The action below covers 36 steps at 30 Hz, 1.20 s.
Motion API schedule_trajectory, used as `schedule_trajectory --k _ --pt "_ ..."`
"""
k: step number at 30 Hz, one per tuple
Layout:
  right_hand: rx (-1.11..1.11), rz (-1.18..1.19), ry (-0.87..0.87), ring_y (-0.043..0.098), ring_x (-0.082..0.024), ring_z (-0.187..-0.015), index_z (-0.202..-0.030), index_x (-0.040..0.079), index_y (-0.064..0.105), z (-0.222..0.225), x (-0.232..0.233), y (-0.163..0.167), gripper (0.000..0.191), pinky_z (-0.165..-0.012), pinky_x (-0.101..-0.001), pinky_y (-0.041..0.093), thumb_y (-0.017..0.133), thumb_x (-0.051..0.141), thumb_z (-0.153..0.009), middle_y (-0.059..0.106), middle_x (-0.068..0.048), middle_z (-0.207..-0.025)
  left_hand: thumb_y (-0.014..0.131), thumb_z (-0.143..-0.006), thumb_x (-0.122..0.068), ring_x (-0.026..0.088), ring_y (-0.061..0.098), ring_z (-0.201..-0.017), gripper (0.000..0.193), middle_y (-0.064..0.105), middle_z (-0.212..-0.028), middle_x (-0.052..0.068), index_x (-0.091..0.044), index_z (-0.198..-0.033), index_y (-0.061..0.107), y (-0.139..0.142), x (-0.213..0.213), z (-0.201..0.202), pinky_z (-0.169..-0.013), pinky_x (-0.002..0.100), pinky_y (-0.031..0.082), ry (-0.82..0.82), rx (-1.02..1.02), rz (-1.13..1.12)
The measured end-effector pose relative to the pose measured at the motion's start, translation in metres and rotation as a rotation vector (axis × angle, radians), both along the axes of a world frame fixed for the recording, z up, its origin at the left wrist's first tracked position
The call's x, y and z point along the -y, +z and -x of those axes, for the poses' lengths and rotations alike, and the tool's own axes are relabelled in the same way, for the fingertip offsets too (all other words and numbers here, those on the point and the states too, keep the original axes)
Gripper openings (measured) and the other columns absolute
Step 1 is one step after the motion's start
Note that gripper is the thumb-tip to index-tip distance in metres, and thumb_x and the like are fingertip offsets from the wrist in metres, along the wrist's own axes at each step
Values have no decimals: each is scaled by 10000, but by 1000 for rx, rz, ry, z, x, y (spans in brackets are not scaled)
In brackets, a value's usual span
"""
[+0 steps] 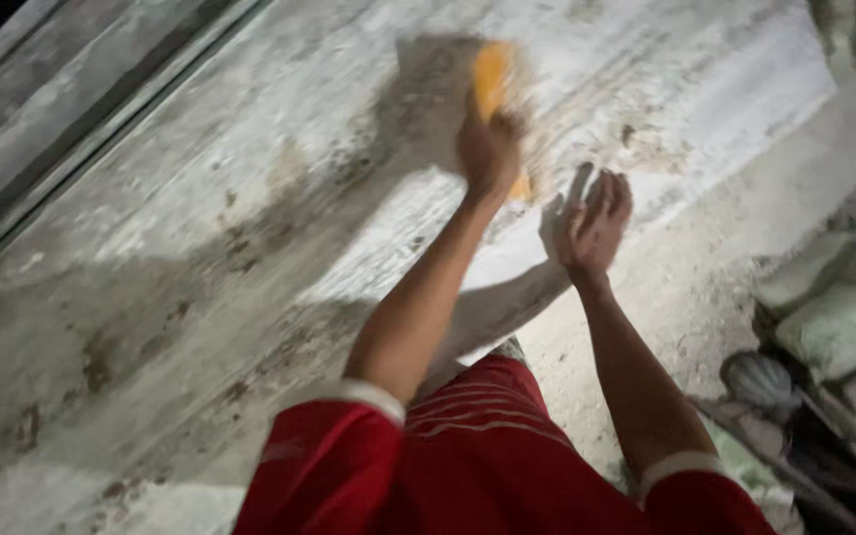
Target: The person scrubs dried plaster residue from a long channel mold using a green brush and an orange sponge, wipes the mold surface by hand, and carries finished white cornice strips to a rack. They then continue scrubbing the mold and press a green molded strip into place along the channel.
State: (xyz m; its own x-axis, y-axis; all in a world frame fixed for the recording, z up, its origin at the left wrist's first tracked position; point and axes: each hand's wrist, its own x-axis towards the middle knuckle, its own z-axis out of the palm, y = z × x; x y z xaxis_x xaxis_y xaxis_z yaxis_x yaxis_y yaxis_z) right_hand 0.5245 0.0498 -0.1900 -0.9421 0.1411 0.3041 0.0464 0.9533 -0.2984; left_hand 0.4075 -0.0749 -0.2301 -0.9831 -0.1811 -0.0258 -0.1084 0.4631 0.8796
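My left hand is closed around an orange-yellow hand tool, blurred by motion, and holds it against a rough, patchy grey-white plastered wall. My right hand is raised a little to the right of it, fingers spread, palm toward the wall and holding nothing. Whether it touches the wall I cannot tell. Both arms come out of red sleeves with white cuffs.
A dark frame or ledge runs diagonally across the upper left. At the right edge lie pale filled sacks and some dark rubble or gear on a dusty floor.
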Motion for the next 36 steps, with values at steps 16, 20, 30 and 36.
schedule_trajectory --k 16,20,30,36 --pt "76 119 -81 370 -504 -1477 -1570 -10 343 -11 -8 -3 675 -1227 -619 322 247 509 -1148 370 -307 -1565 547 -1076 -178 276 577 -1297 591 474 -1468 221 68 -1542 278 -2 205 -166 -1071 378 501 -25 121 -296" --pt "71 192 -70 346 -492 -1492 -1593 3 291 -3 -22 -14 752 -1258 -590 320 163 575 -1122 309 -337 -1585 554 -1057 -176 261 644 -1240 629 592 -1403 197 64 -1564 267 1 112 -114 -1025 359 547 16 135 -136" --pt "47 598 -8 312 -475 -1513 -1614 16 246 -24 -51 6 624 -1270 -578 287 283 448 -1165 282 -299 -1607 580 -1003 -292 406 755 -988 393 769 -1027 227 -21 -1284 625 35 -22 4 -825 486 585 2 130 150" --pt "-199 475 82 410 -417 -1485 -1593 17 243 31 -150 6 566 -1286 -541 413 258 417 -1193 273 -287 -1566 620 -1007 -423 301 690 -1121 560 707 -1237 163 1 -1369 559 39 106 -107 -973 404 538 -11 -23 -107"
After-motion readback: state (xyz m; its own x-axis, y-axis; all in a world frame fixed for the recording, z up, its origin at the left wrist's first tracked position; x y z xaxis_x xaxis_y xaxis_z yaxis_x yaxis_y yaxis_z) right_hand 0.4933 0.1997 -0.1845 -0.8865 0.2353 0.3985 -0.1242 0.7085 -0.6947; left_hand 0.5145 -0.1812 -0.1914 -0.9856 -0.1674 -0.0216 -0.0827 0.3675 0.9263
